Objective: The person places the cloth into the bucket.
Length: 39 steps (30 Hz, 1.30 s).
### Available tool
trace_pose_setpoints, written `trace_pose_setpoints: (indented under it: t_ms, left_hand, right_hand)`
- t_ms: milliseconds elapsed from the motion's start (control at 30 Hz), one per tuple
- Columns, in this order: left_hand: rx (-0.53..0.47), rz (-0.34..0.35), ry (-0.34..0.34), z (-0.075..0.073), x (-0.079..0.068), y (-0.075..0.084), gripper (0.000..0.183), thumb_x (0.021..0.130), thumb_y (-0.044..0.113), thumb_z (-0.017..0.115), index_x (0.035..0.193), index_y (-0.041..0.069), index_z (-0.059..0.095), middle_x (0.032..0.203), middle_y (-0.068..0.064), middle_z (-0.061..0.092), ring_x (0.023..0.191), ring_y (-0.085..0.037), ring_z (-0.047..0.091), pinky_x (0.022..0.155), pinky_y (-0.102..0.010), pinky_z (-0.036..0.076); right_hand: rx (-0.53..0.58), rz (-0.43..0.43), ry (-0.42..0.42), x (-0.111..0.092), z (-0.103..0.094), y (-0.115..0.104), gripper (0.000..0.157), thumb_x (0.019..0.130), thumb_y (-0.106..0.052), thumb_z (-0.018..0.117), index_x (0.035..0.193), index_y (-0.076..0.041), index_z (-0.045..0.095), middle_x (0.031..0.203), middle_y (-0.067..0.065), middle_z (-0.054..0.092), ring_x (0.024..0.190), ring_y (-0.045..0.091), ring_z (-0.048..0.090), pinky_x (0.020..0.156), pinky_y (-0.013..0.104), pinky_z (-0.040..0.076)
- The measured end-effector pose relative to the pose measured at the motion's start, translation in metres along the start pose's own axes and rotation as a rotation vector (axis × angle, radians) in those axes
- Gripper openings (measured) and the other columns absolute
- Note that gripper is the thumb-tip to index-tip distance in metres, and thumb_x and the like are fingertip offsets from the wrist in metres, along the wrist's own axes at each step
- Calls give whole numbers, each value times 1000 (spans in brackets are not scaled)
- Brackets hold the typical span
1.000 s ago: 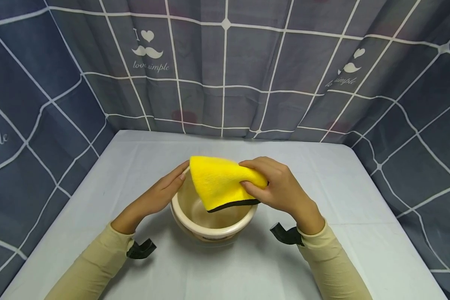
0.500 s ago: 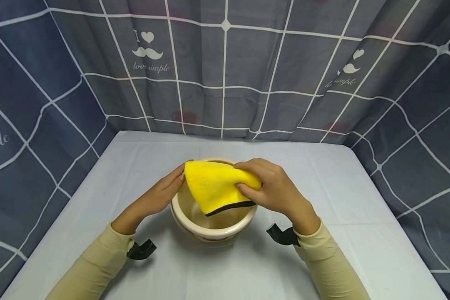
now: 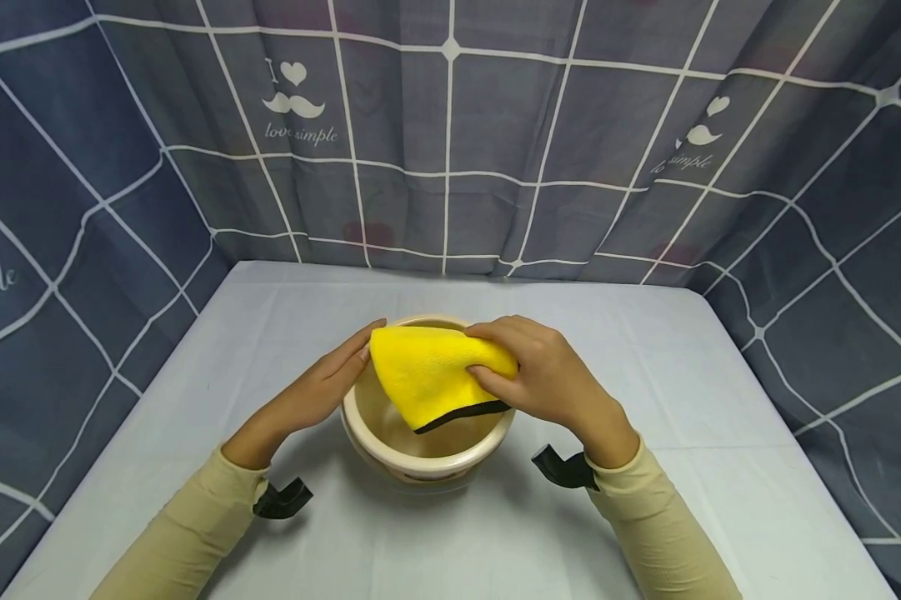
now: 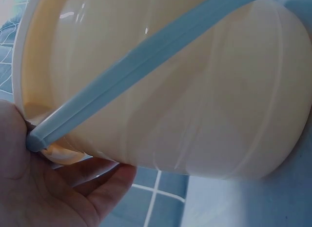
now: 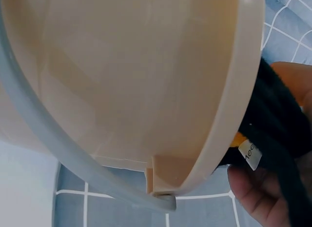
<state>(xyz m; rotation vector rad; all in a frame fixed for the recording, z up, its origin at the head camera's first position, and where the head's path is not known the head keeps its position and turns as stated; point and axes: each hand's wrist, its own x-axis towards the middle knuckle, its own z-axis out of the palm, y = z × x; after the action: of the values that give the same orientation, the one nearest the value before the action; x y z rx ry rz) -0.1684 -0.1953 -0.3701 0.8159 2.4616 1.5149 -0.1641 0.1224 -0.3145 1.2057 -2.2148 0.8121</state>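
Note:
A cream plastic bucket (image 3: pixel 429 468) stands upright on the table, its mouth facing up. My left hand (image 3: pixel 315 392) rests flat against the bucket's left side, fingers extended along the rim. In the left wrist view the grey bucket handle (image 4: pixel 146 56) hangs down across the outer wall near the palm. Over the bucket's mouth, my right hand (image 3: pixel 548 375) pinches a folded yellow cloth (image 3: pixel 431 371) with a black edge between thumb and fingers. The right wrist view shows the cloth's dark side (image 5: pixel 282 114) and a small white label (image 5: pixel 250 154) beside the rim.
A white cloth covers the table (image 3: pixel 683 500). Dark blue-grey curtains (image 3: pixel 495 108) with white grid lines enclose it at the back and both sides. Black straps (image 3: pixel 283 500) are at both wrists, over beige sleeves (image 3: pixel 183 529).
My right hand has moved the yellow cloth slightly left and down over the bucket's mouth, uncovering its far rim. The left hand and the bucket have stayed in place.

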Motion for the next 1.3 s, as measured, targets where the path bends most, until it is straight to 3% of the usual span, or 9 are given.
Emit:
trace_pose_setpoints:
  t_ms: [1300]
  left_hand:
    - [-4,-15,-1,1,-2,0,53,114,24,30,162,5,20,167,-15,19,153,-32,16,121,-57,15]
  right_hand:
    - [-74,41,-98,2,4,-5,36,85,-20,83,116,-4,73,106,8,72,97,22,67,86,38,57]
